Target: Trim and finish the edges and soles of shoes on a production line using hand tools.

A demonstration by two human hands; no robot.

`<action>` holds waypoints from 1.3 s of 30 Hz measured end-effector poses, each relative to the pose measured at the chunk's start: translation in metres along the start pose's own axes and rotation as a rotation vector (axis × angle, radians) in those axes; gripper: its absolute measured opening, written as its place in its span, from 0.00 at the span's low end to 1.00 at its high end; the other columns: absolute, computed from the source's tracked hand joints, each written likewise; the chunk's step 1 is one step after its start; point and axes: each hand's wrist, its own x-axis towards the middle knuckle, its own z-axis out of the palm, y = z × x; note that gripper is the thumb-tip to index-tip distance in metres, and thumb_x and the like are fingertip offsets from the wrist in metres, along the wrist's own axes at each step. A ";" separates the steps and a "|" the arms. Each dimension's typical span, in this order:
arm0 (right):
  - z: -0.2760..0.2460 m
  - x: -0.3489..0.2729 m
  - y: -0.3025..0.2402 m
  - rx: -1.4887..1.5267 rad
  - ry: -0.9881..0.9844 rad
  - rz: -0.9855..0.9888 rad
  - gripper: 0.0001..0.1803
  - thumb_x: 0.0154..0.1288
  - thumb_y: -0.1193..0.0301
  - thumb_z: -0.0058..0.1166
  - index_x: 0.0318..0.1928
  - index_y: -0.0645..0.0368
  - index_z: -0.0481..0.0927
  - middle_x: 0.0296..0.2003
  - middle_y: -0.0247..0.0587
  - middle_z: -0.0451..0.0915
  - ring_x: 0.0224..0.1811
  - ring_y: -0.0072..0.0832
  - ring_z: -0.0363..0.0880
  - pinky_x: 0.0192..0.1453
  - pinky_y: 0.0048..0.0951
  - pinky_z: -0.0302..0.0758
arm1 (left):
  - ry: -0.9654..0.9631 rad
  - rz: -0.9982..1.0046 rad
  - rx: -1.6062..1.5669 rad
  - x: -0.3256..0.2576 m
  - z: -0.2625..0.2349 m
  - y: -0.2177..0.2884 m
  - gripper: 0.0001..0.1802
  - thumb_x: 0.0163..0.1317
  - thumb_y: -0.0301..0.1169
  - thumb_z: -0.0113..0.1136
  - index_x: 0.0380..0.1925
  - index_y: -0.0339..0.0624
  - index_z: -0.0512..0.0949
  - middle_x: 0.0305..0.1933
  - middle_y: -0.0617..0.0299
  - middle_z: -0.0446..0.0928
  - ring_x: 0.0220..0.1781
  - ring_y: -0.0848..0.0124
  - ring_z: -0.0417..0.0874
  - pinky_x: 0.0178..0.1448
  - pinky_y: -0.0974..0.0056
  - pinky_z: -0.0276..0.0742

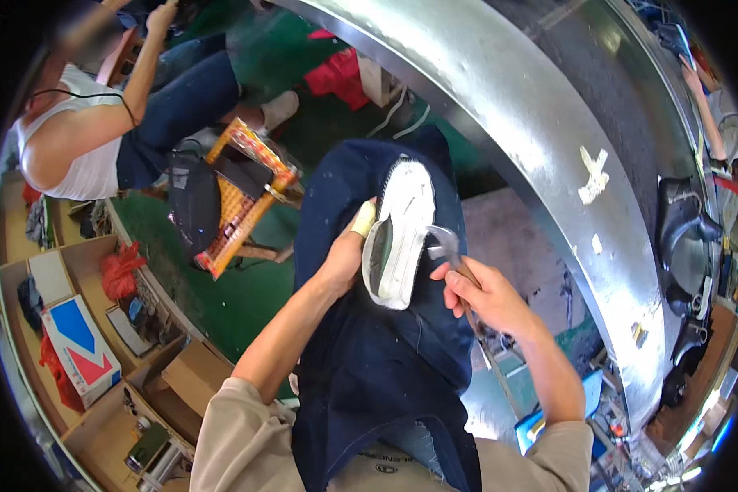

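A white unfinished shoe rests on the dark blue apron over my lap, its pale underside up and a grey-lined edge along the left. My left hand is wrapped around the shoe's left side, with a pale yellow cover on the thumb or a finger; its other fingers are hidden beneath. In my right hand is a hammer with a wooden handle. The hammer's metal head is at the right edge of the shoe; whether it touches, I cannot tell.
A curved metal bench edge sweeps past on the right, with black shoes beyond it. A low chair with a black bag stands front left, near a seated person. Wooden compartments hold boxes at the left. Another person's arm shows far right.
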 end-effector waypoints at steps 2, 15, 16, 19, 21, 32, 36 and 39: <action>0.000 0.001 -0.008 0.027 -0.061 0.048 0.22 0.83 0.57 0.48 0.60 0.63 0.77 0.34 0.33 0.82 0.33 0.21 0.80 0.39 0.24 0.76 | -0.079 0.123 0.171 -0.003 -0.014 -0.008 0.30 0.85 0.45 0.33 0.80 0.44 0.57 0.77 0.56 0.67 0.76 0.66 0.68 0.79 0.62 0.61; 0.010 0.039 -0.030 -1.137 0.303 -0.520 0.13 0.75 0.63 0.56 0.45 0.59 0.73 0.29 0.52 0.84 0.32 0.51 0.85 0.32 0.46 0.79 | -0.080 0.390 0.708 0.002 -0.029 -0.022 0.36 0.84 0.50 0.32 0.81 0.40 0.49 0.83 0.50 0.55 0.84 0.61 0.54 0.84 0.61 0.49; 0.013 0.039 -0.031 -1.148 0.299 -0.539 0.13 0.75 0.63 0.57 0.44 0.60 0.73 0.29 0.51 0.84 0.31 0.51 0.85 0.32 0.47 0.79 | -0.052 0.372 0.693 0.004 -0.035 -0.025 0.36 0.84 0.51 0.31 0.82 0.40 0.48 0.83 0.50 0.54 0.84 0.61 0.54 0.84 0.60 0.49; 0.013 0.051 -0.035 -1.222 0.281 -0.567 0.13 0.75 0.63 0.57 0.43 0.61 0.73 0.29 0.52 0.84 0.31 0.51 0.85 0.33 0.46 0.79 | -0.035 0.378 0.664 0.001 -0.035 -0.022 0.38 0.84 0.54 0.30 0.82 0.40 0.47 0.83 0.50 0.54 0.84 0.61 0.54 0.84 0.60 0.50; 0.012 0.052 -0.037 -1.272 0.282 -0.592 0.14 0.75 0.63 0.56 0.41 0.62 0.73 0.29 0.53 0.83 0.32 0.51 0.85 0.33 0.46 0.79 | -0.041 0.345 0.687 0.004 -0.036 -0.025 0.39 0.83 0.55 0.30 0.82 0.40 0.47 0.84 0.49 0.54 0.84 0.61 0.54 0.84 0.60 0.50; 0.006 0.047 -0.039 -1.062 0.290 -0.496 0.15 0.77 0.61 0.53 0.43 0.62 0.74 0.31 0.53 0.84 0.32 0.52 0.84 0.34 0.49 0.79 | -0.109 0.283 0.513 0.025 -0.044 -0.025 0.36 0.84 0.51 0.30 0.82 0.42 0.47 0.82 0.52 0.57 0.81 0.62 0.60 0.83 0.59 0.54; 0.016 0.051 -0.045 -0.919 0.221 -0.289 0.17 0.79 0.61 0.50 0.42 0.66 0.75 0.28 0.57 0.83 0.34 0.55 0.85 0.35 0.51 0.80 | -0.101 0.284 0.542 0.020 -0.043 -0.030 0.36 0.84 0.51 0.32 0.81 0.40 0.49 0.82 0.52 0.56 0.81 0.62 0.60 0.82 0.60 0.55; 0.018 0.060 -0.040 -1.038 0.280 -0.465 0.17 0.79 0.61 0.50 0.41 0.66 0.73 0.25 0.55 0.82 0.30 0.56 0.83 0.32 0.52 0.76 | -0.015 0.235 0.478 0.007 -0.035 -0.020 0.38 0.84 0.51 0.32 0.81 0.35 0.49 0.83 0.50 0.54 0.84 0.61 0.53 0.84 0.60 0.48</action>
